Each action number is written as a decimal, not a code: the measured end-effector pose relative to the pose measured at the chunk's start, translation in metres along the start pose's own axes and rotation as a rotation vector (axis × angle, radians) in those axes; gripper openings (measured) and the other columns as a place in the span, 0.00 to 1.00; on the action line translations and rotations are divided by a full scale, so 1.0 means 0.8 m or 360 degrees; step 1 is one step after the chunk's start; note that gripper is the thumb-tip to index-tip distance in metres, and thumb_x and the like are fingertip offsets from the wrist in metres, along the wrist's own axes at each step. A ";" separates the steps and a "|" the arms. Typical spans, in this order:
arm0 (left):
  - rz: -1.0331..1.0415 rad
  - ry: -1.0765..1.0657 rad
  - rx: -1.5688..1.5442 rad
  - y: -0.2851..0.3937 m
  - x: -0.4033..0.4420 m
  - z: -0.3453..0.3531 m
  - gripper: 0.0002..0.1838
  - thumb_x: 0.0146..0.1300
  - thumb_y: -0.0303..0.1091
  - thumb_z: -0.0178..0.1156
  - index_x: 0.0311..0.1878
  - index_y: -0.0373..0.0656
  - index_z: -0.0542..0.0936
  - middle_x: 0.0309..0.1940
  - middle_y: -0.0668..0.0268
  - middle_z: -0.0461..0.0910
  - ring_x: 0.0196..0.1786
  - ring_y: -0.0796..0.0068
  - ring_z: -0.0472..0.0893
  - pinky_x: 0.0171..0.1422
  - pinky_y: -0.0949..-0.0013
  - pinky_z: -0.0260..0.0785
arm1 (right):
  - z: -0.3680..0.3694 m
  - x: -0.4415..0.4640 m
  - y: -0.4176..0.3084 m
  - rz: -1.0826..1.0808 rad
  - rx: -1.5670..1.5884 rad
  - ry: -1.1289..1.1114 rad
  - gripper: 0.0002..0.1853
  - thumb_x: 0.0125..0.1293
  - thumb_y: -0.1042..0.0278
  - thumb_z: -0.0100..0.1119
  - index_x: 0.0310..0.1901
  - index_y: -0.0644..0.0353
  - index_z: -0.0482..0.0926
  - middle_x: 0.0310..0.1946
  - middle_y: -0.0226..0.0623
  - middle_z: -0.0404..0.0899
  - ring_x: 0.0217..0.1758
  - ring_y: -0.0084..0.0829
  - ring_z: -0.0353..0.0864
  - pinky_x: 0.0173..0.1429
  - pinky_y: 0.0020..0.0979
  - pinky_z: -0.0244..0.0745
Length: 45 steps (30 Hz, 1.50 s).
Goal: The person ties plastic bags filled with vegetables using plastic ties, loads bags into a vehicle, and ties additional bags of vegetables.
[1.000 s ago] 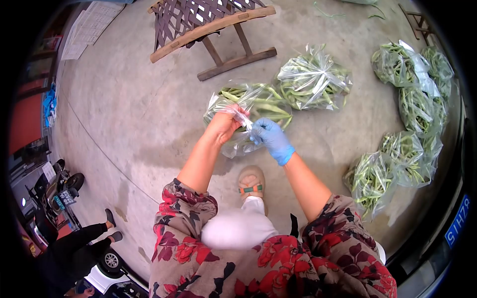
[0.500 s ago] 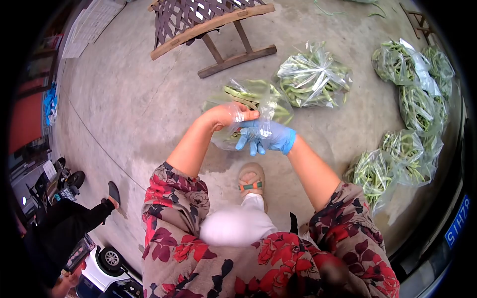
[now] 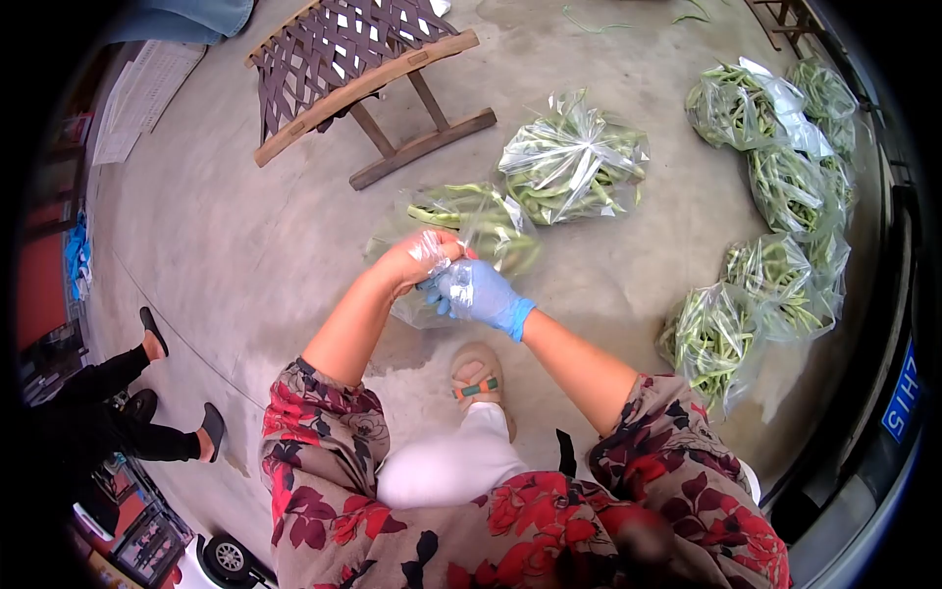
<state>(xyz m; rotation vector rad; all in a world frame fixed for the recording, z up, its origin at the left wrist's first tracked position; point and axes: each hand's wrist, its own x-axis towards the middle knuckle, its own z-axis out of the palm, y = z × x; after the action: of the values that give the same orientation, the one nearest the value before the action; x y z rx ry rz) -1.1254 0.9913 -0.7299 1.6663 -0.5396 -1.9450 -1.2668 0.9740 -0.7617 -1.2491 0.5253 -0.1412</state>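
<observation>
A clear plastic bag of long green beans [image 3: 498, 234] hangs or rests in front of me, its gathered top between my hands. My bare left hand [image 3: 420, 261] is closed on the plastic, with film across its fingers. On my right hand [image 3: 481, 294] is a blue glove; its fingers are curled in on the gathered plastic, touching my left hand. Part of the bag is hidden behind both hands. Just beyond it, a fuller bag of green beans [image 3: 574, 162] sits on the concrete floor.
Several more bags of beans [image 3: 790, 191] stand along the right, near a vehicle with a blue plate [image 3: 897, 393]. A wooden stool with a woven strap seat [image 3: 368, 74] is ahead. At left, a person in black trousers [image 3: 128, 402] stands near a white toy-like car [image 3: 211, 560].
My right hand's gloved fingers have curled in, and both hands are closer together on the bag's top. The view has shifted, and the person at left has both feet showing.
</observation>
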 end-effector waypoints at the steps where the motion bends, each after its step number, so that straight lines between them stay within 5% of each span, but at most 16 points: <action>1: 0.0004 0.0017 -0.0061 -0.002 -0.002 -0.001 0.10 0.55 0.33 0.53 0.33 0.37 0.79 0.30 0.64 0.79 0.31 0.77 0.77 0.37 0.72 0.70 | -0.001 0.000 0.006 -0.0065 0.0063 -0.0010 0.10 0.59 0.64 0.54 0.34 0.61 0.78 0.27 0.31 0.76 0.29 0.22 0.75 0.34 0.23 0.71; 4: 0.0081 -0.0089 -0.0882 -0.017 0.006 0.001 0.09 0.56 0.35 0.56 0.32 0.38 0.77 0.35 0.59 0.79 0.41 0.68 0.78 0.46 0.67 0.72 | -0.005 0.000 0.007 -0.0078 0.0700 -0.0065 0.09 0.60 0.65 0.54 0.36 0.59 0.79 0.28 0.28 0.75 0.31 0.19 0.72 0.38 0.21 0.69; 6: 0.0044 -0.0146 -0.1460 -0.028 0.015 -0.002 0.08 0.58 0.33 0.56 0.30 0.39 0.76 0.40 0.56 0.77 0.50 0.61 0.75 0.57 0.61 0.67 | -0.020 -0.005 -0.011 0.0103 0.0732 -0.0165 0.09 0.60 0.66 0.54 0.37 0.59 0.80 0.29 0.27 0.75 0.31 0.18 0.71 0.38 0.21 0.68; 9: 0.0146 -0.0416 -0.1774 -0.035 0.007 -0.001 0.10 0.58 0.36 0.58 0.31 0.38 0.77 0.42 0.56 0.77 0.51 0.61 0.74 0.60 0.62 0.64 | -0.036 -0.010 -0.009 0.0132 0.0607 -0.0117 0.11 0.61 0.65 0.53 0.39 0.61 0.79 0.29 0.26 0.74 0.31 0.19 0.71 0.38 0.21 0.68; 11: 0.0304 -0.0260 -0.1355 -0.051 0.008 -0.008 0.09 0.57 0.34 0.59 0.35 0.39 0.76 0.42 0.60 0.75 0.50 0.66 0.74 0.59 0.66 0.64 | -0.034 -0.012 0.003 0.0005 0.0431 0.0088 0.11 0.61 0.64 0.52 0.38 0.62 0.79 0.27 0.27 0.74 0.31 0.19 0.71 0.39 0.21 0.68; 17: 0.0348 0.0054 0.0146 -0.090 -0.029 -0.028 0.06 0.58 0.28 0.58 0.38 0.43 0.73 0.41 0.70 0.73 0.43 0.76 0.76 0.52 0.75 0.66 | -0.062 0.013 0.073 0.0841 0.1331 0.0872 0.11 0.58 0.63 0.48 0.28 0.62 0.75 0.27 0.33 0.76 0.29 0.25 0.74 0.35 0.26 0.71; 21: 0.0750 0.0251 -0.0932 -0.096 -0.065 -0.023 0.06 0.59 0.35 0.58 0.32 0.46 0.71 0.44 0.70 0.72 0.52 0.73 0.72 0.62 0.68 0.59 | -0.074 0.008 0.050 0.0837 0.1954 0.0649 0.09 0.57 0.64 0.49 0.27 0.61 0.73 0.24 0.34 0.76 0.28 0.27 0.75 0.31 0.28 0.72; 24: 0.0922 0.0296 -0.1830 -0.098 -0.047 -0.004 0.12 0.62 0.42 0.53 0.28 0.46 0.69 0.28 0.72 0.69 0.40 0.75 0.70 0.57 0.68 0.59 | -0.070 0.008 0.039 0.0579 0.1970 0.0383 0.07 0.55 0.65 0.54 0.25 0.58 0.74 0.22 0.32 0.75 0.26 0.25 0.72 0.31 0.27 0.69; 26: 0.0927 0.0245 -0.2259 -0.090 -0.035 0.000 0.14 0.64 0.43 0.48 0.26 0.46 0.68 0.16 0.74 0.59 0.24 0.78 0.63 0.45 0.70 0.61 | -0.078 0.010 0.031 0.0452 0.0924 0.0133 0.09 0.54 0.63 0.55 0.23 0.57 0.74 0.20 0.30 0.73 0.25 0.23 0.70 0.30 0.25 0.66; 28: 0.0860 0.0368 -0.1486 -0.079 -0.032 -0.015 0.15 0.64 0.42 0.49 0.23 0.46 0.67 0.13 0.74 0.61 0.19 0.78 0.60 0.37 0.73 0.60 | -0.089 0.012 0.007 0.0296 -0.0218 -0.0032 0.13 0.51 0.59 0.58 0.19 0.57 0.72 0.17 0.27 0.69 0.21 0.21 0.63 0.26 0.24 0.58; 31: 0.0786 0.0784 0.0243 -0.064 -0.046 -0.031 0.18 0.60 0.41 0.54 0.16 0.45 0.67 0.11 0.74 0.62 0.15 0.82 0.56 0.24 0.76 0.55 | -0.111 0.030 -0.020 0.0310 -0.0471 0.0467 0.12 0.50 0.60 0.57 0.18 0.58 0.70 0.14 0.26 0.64 0.17 0.21 0.59 0.22 0.24 0.54; 33: 0.0882 0.0814 0.1103 -0.066 -0.064 -0.027 0.18 0.57 0.40 0.56 0.15 0.44 0.68 0.12 0.74 0.63 0.16 0.84 0.57 0.21 0.77 0.51 | -0.130 0.043 -0.009 0.0787 0.0087 0.0644 0.11 0.50 0.63 0.55 0.17 0.57 0.69 0.13 0.26 0.63 0.15 0.22 0.57 0.21 0.26 0.52; 37: 0.0408 0.0597 -0.0036 -0.101 -0.069 -0.039 0.13 0.57 0.35 0.51 0.19 0.40 0.73 0.13 0.71 0.68 0.17 0.81 0.60 0.23 0.75 0.55 | -0.119 0.043 0.025 0.1088 0.0527 0.0820 0.07 0.48 0.67 0.54 0.18 0.57 0.69 0.11 0.27 0.62 0.14 0.22 0.56 0.19 0.26 0.52; 38: 0.0408 0.0118 -0.0680 -0.127 -0.060 -0.066 0.13 0.57 0.32 0.46 0.39 0.37 0.77 0.19 0.67 0.73 0.17 0.80 0.62 0.25 0.74 0.62 | -0.123 0.035 0.019 0.1073 0.0741 0.0609 0.08 0.51 0.67 0.50 0.19 0.58 0.69 0.11 0.27 0.62 0.13 0.24 0.59 0.21 0.27 0.56; 41: 0.0263 0.0008 -0.1231 -0.074 -0.074 -0.009 0.25 0.59 0.28 0.45 0.62 0.46 0.64 0.29 0.63 0.75 0.19 0.81 0.67 0.27 0.75 0.68 | -0.113 0.005 -0.030 0.0998 0.1088 0.0084 0.09 0.54 0.68 0.43 0.29 0.61 0.74 0.12 0.28 0.63 0.14 0.27 0.65 0.24 0.28 0.64; 45: 0.0207 0.0051 -0.0544 -0.030 -0.058 0.023 0.34 0.61 0.26 0.48 0.69 0.60 0.49 0.38 0.61 0.75 0.26 0.78 0.76 0.31 0.74 0.74 | -0.106 -0.018 -0.059 0.0921 0.1150 -0.0545 0.15 0.61 0.66 0.40 0.45 0.61 0.74 0.14 0.29 0.68 0.21 0.31 0.75 0.29 0.29 0.73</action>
<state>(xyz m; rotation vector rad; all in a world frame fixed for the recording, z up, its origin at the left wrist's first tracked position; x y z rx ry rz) -1.1412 1.0380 -0.7053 1.4084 -0.2757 -1.7963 -1.3089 0.8908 -0.7320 -0.3721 0.4566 0.3448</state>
